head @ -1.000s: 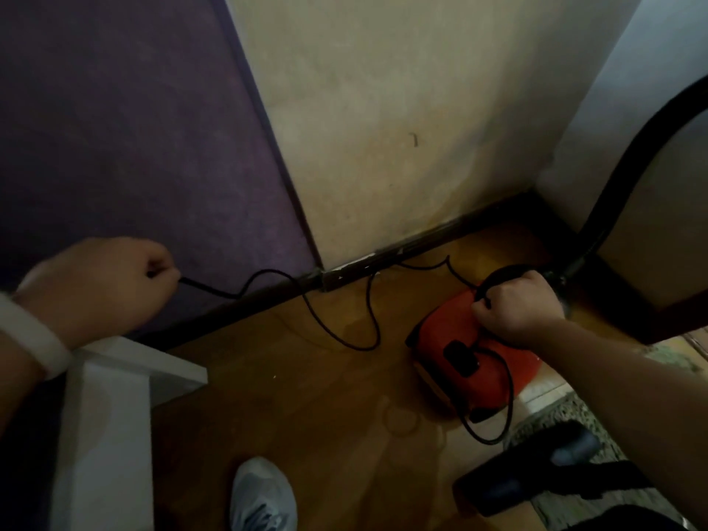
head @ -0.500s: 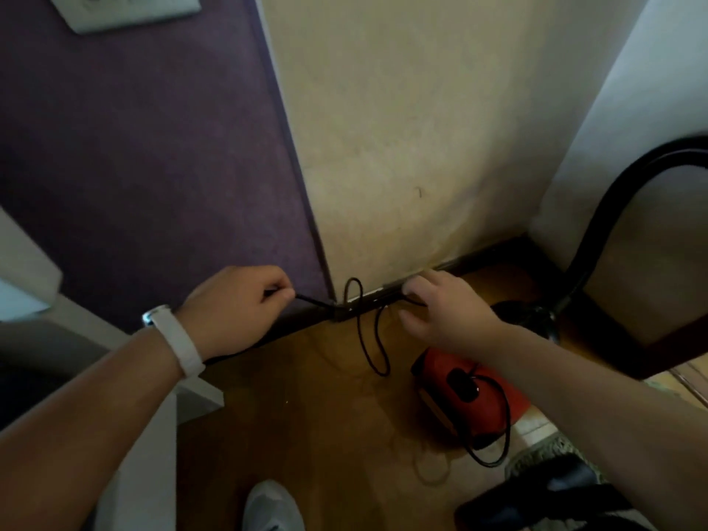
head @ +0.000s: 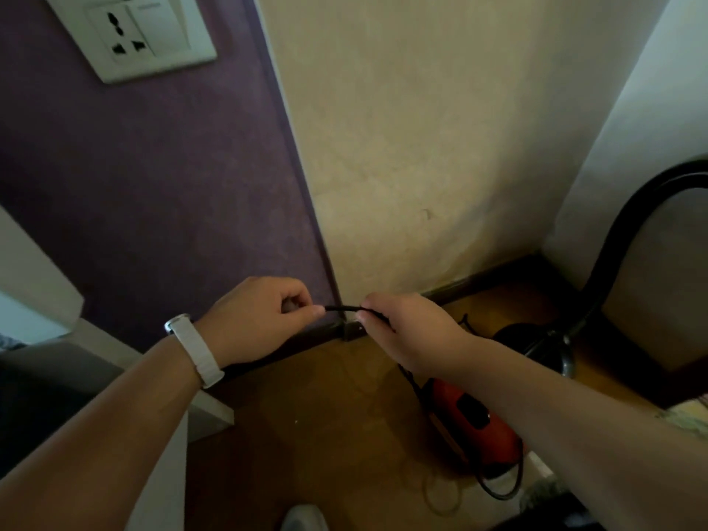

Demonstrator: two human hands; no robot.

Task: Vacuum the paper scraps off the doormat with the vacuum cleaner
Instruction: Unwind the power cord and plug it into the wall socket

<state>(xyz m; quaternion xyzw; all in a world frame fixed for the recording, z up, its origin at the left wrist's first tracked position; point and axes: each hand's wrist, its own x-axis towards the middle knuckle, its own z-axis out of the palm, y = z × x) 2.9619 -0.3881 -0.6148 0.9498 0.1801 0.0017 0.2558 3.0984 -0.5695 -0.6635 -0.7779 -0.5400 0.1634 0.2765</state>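
A red vacuum cleaner sits on the wooden floor at the lower right, partly behind my right forearm. Its black hose arches up along the right edge. The black power cord stretches between my two hands in front of the wall corner. My left hand, with a white wristband, pinches one end of that stretch. My right hand grips the cord a short way to the right. A corner of the doormat shows at the right edge; no paper scraps can be made out.
A white wall socket with a switch is on the purple wall at the upper left. White furniture stands at the left. Dark skirting runs along the beige wall. My shoe is at the bottom edge.
My right hand left the vacuum cleaner's top and now grips the cord next to my left hand. My left hand moved right and up. The view tilted up, showing the socket.
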